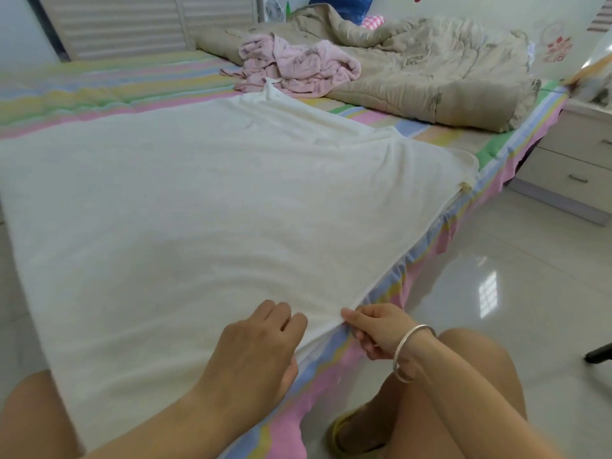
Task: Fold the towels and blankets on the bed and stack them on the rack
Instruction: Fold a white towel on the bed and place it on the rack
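Head view: a white blanket point(205, 207) lies spread flat over the near part of the bed point(99, 84), its right hem running along the bed's right edge and slightly overhanging it near the hands. The left hand point(261, 339) rests on top of the blanket at its near right corner, fingers curled and thumb tucked at the hem, gripping the cloth. The right hand point(374, 329), with a silver bangle point(410, 352) on its wrist, pinches the same hem just beside the left hand, thumb on top and fingers under the edge. The blanket's far right corner sits close to the bed's right edge; its far peak touches a crumpled pink towel point(298, 64) lying mid-bed toward the far side. A rumpled beige quilt point(430, 71) fills the bed's far right corner, partly under the pink towel. Bare striped sheet shows along the far left of the bed. Glossy floor tiles point(496, 293) lie open to the right of the bed, with a drawer unit point(569, 154) by the bed's far right corner.
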`<act>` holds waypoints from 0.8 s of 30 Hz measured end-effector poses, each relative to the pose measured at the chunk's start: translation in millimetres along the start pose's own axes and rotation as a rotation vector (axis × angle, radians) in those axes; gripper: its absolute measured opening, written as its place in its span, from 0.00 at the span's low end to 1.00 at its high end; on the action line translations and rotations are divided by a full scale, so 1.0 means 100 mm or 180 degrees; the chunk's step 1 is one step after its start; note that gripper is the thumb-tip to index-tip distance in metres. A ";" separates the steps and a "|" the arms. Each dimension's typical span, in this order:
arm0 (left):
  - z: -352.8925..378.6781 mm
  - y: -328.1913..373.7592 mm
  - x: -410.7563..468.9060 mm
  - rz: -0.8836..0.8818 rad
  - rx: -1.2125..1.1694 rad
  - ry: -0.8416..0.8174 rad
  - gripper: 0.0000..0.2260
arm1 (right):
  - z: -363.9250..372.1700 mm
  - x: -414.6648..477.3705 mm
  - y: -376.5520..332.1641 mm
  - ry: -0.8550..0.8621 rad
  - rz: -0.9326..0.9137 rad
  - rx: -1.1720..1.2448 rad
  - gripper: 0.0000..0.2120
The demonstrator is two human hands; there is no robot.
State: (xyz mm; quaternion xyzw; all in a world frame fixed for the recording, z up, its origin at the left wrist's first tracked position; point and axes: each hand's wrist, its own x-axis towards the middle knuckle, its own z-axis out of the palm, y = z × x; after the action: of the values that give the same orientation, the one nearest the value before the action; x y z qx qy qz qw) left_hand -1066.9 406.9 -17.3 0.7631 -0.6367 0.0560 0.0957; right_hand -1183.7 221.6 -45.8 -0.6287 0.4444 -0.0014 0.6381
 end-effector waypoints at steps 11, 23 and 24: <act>-0.19 -0.22 -0.03 -0.0718 -0.2000 -0.0854 0.06 | 0.13 -0.08 0.01 0.1778 -0.1092 -0.1347 0.12; -0.31 -1.14 -0.48 -0.2549 -0.1419 0.0148 0.09 | 1.70 -0.19 0.02 0.0002 -0.3811 -0.3895 0.32; -0.32 -1.19 -0.53 -0.2627 -0.1430 0.0143 0.09 | 1.76 -0.25 0.09 -0.0186 -0.3987 -0.4060 0.31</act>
State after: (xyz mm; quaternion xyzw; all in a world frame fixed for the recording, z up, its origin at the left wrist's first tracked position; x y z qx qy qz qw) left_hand -958.6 485.0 -6.2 0.9114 -0.2742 -0.1094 0.2866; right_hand -1103.6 378.7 -72.0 -0.9912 -0.0806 -0.0862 0.0605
